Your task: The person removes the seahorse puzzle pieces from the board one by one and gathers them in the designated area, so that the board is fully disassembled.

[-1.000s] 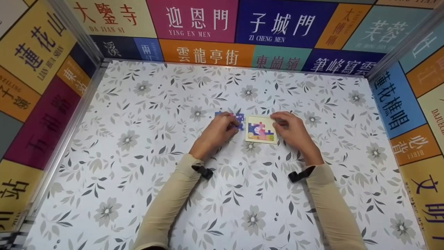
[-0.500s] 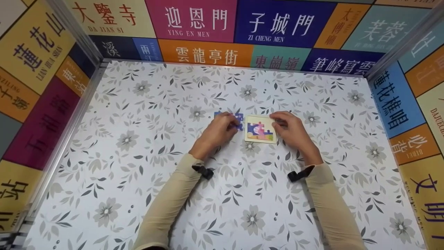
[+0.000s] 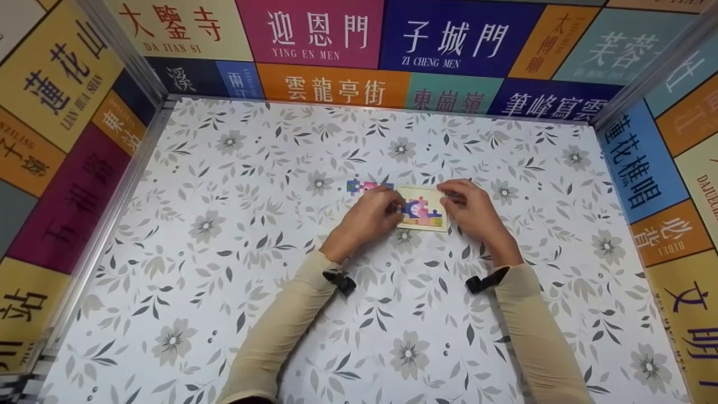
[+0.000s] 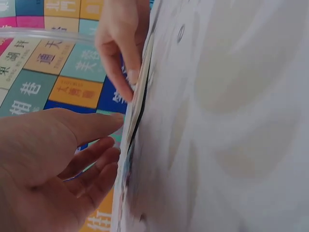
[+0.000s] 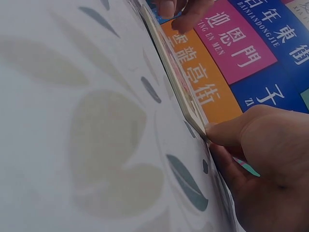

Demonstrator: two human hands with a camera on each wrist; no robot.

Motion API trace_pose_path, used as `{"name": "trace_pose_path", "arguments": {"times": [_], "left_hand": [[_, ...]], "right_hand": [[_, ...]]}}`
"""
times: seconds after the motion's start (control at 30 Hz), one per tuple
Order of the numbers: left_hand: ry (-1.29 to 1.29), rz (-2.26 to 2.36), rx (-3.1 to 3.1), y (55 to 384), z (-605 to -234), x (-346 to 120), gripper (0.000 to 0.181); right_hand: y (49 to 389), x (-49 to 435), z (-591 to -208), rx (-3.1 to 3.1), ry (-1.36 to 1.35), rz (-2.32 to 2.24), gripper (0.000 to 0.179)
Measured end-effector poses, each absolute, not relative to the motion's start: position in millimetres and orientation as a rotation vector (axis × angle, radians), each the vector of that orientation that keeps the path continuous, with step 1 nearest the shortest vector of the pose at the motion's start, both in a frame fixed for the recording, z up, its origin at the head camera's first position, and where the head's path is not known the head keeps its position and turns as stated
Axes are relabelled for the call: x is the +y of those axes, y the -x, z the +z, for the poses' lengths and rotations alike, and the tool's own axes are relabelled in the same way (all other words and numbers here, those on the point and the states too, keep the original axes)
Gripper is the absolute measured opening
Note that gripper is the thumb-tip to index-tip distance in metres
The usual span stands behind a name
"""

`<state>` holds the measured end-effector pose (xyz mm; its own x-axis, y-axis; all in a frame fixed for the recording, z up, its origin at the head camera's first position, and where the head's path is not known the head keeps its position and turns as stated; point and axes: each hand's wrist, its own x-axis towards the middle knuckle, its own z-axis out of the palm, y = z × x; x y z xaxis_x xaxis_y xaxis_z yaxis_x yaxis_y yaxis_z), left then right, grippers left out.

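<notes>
A small square jigsaw tray (image 3: pixel 425 229) with a cream rim lies near the table's middle. Blue and pink puzzle pieces (image 3: pixel 418 211) fill its lower part, and its upper part shows bare cream. My left hand (image 3: pixel 374 216) reaches over the tray's left edge, covering part of it. In the left wrist view its thumb and fingers stand apart at the edge, with no piece showing between them. With thumb and forefinger my right hand (image 3: pixel 474 210) holds the tray's upper right corner. Loose puzzle pieces (image 3: pixel 353 186), blue and pink, lie left of the tray, partly hidden behind my left hand.
The table (image 3: pixel 224 314) wears a white cloth printed with grey flowers and leaves. Upright panels (image 3: pixel 325 33) with coloured blocks and lettering enclose its back and sides. A black strap (image 3: pixel 339 281) sits on each wrist over beige sleeves.
My left hand has moved right, from the loose pieces to the tray's left edge, uncovering more of those pieces. The right hand and the tray stay where they were.
</notes>
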<state>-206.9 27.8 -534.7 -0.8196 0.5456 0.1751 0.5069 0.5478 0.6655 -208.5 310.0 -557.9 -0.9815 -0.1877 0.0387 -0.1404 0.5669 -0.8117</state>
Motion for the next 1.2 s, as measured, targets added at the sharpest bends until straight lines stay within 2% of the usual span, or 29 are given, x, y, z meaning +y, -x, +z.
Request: {"name": "trace_pose_path", "arguments": {"times": [0.43, 0.73, 1.07, 1.2], "left_hand": [[-0.915, 1.126, 2.643, 221, -548, 72, 0.035], [-0.853, 1.049, 2.631, 217, -542, 70, 0.039], [-0.940, 1.011, 2.651, 214, -541, 70, 0.035], [-0.931, 1.023, 2.651, 213, -541, 69, 0.042]], "right_hand": [[211, 313, -562, 2.731, 0.329, -1.438, 0.034], [210, 311, -563, 2.708, 0.320, -1.469, 0.034], [209, 312, -561, 2.699, 0.304, -1.484, 0.034], [209, 312, -560, 2.707, 0.303, -1.470, 0.035]]}}
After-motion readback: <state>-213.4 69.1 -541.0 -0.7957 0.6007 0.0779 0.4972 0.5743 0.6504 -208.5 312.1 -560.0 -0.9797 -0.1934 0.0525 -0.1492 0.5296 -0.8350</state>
